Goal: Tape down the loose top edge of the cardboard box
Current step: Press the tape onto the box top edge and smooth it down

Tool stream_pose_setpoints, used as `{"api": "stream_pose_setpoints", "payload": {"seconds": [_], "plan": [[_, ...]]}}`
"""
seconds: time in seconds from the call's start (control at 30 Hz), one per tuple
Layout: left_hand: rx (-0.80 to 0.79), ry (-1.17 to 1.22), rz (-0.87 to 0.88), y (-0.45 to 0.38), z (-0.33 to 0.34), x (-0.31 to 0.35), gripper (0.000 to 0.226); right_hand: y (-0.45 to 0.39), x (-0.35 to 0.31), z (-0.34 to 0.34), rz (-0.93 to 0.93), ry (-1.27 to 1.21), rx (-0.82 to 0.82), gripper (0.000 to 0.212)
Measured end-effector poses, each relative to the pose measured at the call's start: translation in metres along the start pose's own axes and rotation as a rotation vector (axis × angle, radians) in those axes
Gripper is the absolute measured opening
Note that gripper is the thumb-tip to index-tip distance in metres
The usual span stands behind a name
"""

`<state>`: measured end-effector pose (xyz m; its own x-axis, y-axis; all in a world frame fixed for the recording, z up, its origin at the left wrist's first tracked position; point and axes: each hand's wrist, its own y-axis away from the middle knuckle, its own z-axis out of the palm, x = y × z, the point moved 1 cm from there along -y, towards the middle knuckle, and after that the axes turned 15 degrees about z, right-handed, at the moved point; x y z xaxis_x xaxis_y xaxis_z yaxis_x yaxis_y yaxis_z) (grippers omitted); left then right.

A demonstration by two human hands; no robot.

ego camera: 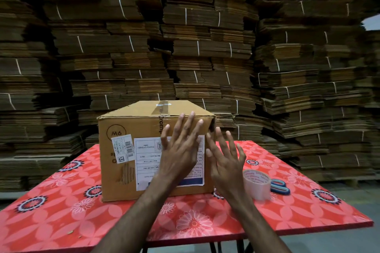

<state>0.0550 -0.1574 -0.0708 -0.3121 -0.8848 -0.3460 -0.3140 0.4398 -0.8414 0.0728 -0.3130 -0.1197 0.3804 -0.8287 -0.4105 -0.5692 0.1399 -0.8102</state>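
Cardboard box (127,129) before splayed, empty hands (181,150)

Both hands, left (181,148) and right (225,162), spread empty before cardboard box (123,129); tape roll (257,184) beside.

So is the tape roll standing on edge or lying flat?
Lying flat: the tape roll rests on the table, its open core facing up.

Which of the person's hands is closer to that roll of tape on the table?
The right hand. It is open in the air just left of the tape roll, near the box's right corner. The left hand is farther left, spread against the front of the cardboard box.
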Motion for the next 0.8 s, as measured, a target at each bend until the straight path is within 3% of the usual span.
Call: {"api": "stream_pose_setpoints", "payload": {"seconds": [0.2,0.53,0.8], "plan": [[0.048,0.053,-0.095,-0.009,0.001,0.005,0.057,-0.049,-0.026,-0.010,0.219,-0.577,-0.053,0.054],[0.057,0.061,-0.105,-0.019,0.002,0.004,0.057,-0.091,-0.033,-0.007,0.357,-0.978,-0.231,0.013],[0.055,0.030,-0.125,-0.023,0.000,0.009,0.051,-0.098,-0.037,-0.008,0.547,-1.249,-0.293,0.025]]}}
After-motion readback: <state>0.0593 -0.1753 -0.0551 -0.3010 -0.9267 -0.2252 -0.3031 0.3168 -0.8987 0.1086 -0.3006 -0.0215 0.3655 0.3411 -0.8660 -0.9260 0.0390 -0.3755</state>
